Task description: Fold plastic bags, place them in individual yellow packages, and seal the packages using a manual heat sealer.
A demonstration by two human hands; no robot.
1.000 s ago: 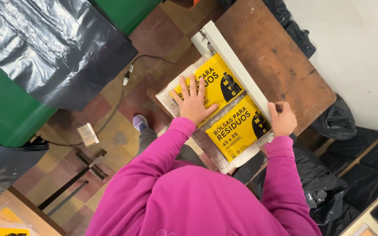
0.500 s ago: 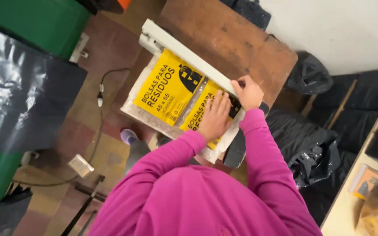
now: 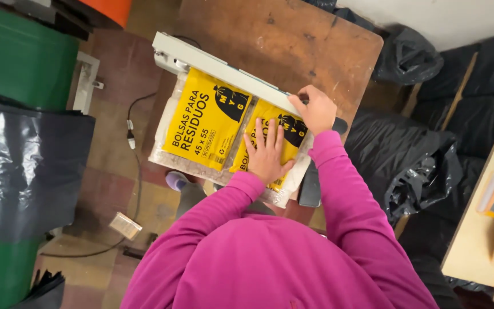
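Sealing yellow-labelled bag packs at the sealer bar

Left hand (image 3: 267,153) is lying flat, fingers spread, on the right pack (image 3: 270,134); right hand (image 3: 315,109), fingers curled, is pressing the sealer bar (image 3: 218,67); left pack (image 3: 201,117) is lying alongside.

Magenta long-sleeved sweatshirt; ribbed cuffs at wrists; left hand (image 3: 267,153), right hand (image 3: 317,110) bare

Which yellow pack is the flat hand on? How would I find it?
Find the brown wooden table with the long white bar across it. Two yellow packs lie below the bar. It is the right-hand pack, under the left hand; the other pack is untouched.
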